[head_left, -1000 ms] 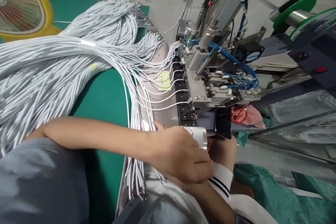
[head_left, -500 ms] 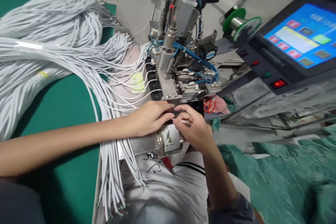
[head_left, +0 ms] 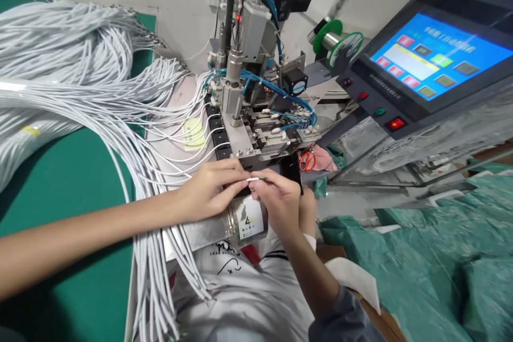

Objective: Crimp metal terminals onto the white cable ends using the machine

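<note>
My left hand [head_left: 214, 187] is closed, its thumb and fingers pinching a white cable near its end. The cable's tip [head_left: 255, 178] shows between the two hands, with a thin green wire at its right end. Opposite it, my right hand [head_left: 276, 195] pinches that same tip between thumb and forefinger. Both hands are just in front of a benchtop machine [head_left: 236, 133] with metal cylinders and blue air tubes. Below the fingers sits a round container [head_left: 250, 219] with a white label. Several white cables run from a bundle [head_left: 120, 133] into black slots on the machine's left side.
A green mat [head_left: 92, 187] lies under a large heap of white cables [head_left: 72, 43] on the left. A control panel with a lit screen [head_left: 436, 56] stands at right, beside a green-rimmed solder spool [head_left: 336, 43]. Red-handled scissors [head_left: 308, 160] lie by a pink cloth [head_left: 324, 159].
The view has shifted, so the machine and panel appear further left. My right hand's fingers have closed in on the cable tip, which now lies level between both hands.
</note>
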